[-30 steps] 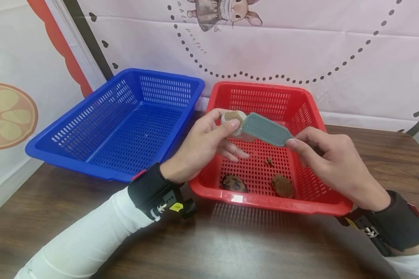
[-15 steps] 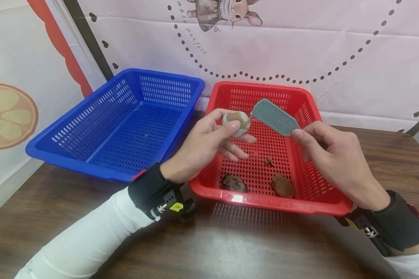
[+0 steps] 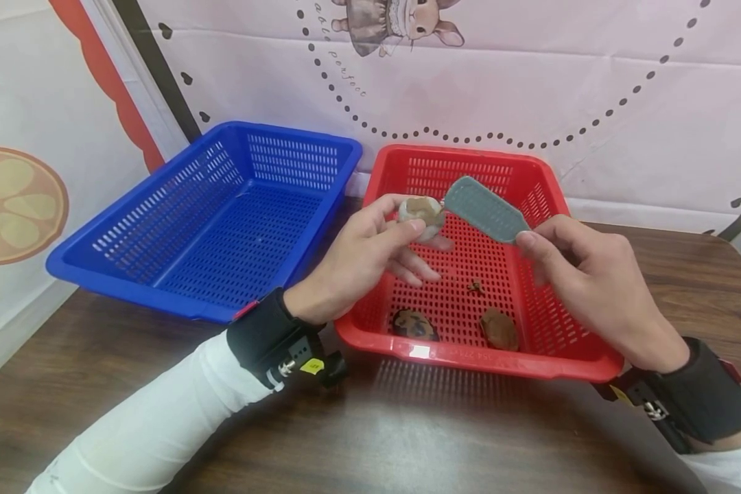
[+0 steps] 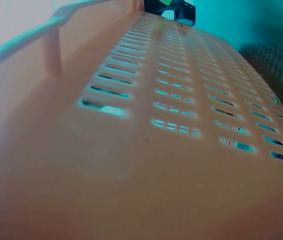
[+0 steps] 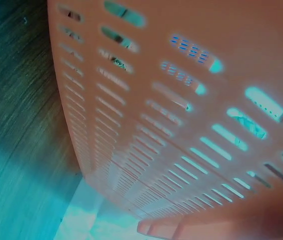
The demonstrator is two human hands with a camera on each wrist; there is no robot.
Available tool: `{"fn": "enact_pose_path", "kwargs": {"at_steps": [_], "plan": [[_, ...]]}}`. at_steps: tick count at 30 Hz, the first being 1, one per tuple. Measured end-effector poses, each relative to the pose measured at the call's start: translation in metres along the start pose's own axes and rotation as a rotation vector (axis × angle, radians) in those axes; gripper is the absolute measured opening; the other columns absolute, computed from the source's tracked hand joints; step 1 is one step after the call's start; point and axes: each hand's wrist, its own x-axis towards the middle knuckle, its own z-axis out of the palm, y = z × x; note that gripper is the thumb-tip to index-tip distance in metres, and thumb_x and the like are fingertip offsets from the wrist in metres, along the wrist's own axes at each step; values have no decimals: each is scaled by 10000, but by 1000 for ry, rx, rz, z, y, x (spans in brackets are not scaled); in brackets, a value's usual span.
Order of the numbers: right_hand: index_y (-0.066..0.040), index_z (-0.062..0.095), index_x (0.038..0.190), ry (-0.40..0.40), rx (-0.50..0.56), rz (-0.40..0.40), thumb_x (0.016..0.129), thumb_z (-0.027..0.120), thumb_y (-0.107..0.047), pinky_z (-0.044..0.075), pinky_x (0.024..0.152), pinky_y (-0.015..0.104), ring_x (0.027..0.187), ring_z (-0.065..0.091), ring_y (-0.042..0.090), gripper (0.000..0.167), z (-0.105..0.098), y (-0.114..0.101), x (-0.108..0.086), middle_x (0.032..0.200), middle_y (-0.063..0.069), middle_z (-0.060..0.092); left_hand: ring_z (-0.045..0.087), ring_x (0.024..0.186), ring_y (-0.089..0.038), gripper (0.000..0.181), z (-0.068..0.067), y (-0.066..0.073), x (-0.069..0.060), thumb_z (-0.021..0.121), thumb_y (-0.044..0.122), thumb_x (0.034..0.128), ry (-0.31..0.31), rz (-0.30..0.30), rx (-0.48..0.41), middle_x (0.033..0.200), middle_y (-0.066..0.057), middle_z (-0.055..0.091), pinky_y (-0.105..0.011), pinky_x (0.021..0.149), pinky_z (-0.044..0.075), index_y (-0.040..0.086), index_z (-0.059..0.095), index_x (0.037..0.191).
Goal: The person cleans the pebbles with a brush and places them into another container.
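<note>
Above the red basket (image 3: 478, 364), my left hand (image 3: 364, 250) holds a small, roundish, pale-grey piece (image 3: 429, 207) with a brown patch on top. The thumb lies on its near side; the index finger is behind it. To its right, my right hand (image 3: 586, 274) pinches the narrow end of a flat grey-green paddle-shaped tool (image 3: 484, 208) with a textured face. The tool's wide end is close beside the piece; whether they touch I cannot tell. Neither hand shows in the wrist views, where the slotted basket wall (image 4: 106, 165) fills most of the picture.
On the red basket's floor lie a dark mottled brown piece (image 3: 414, 324), a plain brown piece (image 3: 499, 329) and a small dark bit (image 3: 475, 287). A blue basket (image 3: 206, 199) stands at left on the wooden table (image 3: 407, 439). A printed cloth (image 3: 531, 82) hangs behind.
The paddle-shaped tool has moved up and right, off the front of the pale piece, with the right hand. The left hand has tilted the piece slightly, showing more of its brown top.
</note>
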Motion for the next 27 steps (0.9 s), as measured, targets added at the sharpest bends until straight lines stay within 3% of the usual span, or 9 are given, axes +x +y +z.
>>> {"fn": "enact_pose_path", "kwargs": {"at_steps": [5,8,15,21,27], "plan": [[-109,716,1014,-48,-17,-2,958,794,-75,420,494,200,543,528,138,102,1,0,2,692,-72,586,785,858,-328,311,-1,-1,-1,506,143,1132,-4,5,33,1202,-134,762,-385,759,658,49,514,1428],[-111,714,1011,-27,-15,37,975,780,-96,420,495,203,547,531,147,77,0,0,1,694,-61,595,781,850,-334,298,-1,-1,-1,504,137,1131,-15,18,32,1184,-136,763,-386,756,658,48,515,1416],[-113,722,1022,-53,28,4,958,786,-51,414,484,226,561,533,139,110,-1,0,-1,704,-52,604,785,866,-324,328,-1,-1,0,504,102,1126,-33,18,41,1213,-143,759,-378,758,657,39,504,1448],[-90,724,1014,17,25,22,958,781,-32,407,493,215,558,519,128,98,-1,0,-1,697,-40,599,779,848,-326,295,0,-1,0,516,110,1123,-43,36,69,1177,-133,768,-402,759,659,37,537,1409],[-105,720,1014,-46,32,-4,957,787,-49,408,483,228,552,524,136,105,-1,0,-1,692,-60,591,784,868,-319,318,-1,-1,-2,523,97,1118,-39,25,71,1206,-120,763,-395,776,658,41,535,1431]]}}
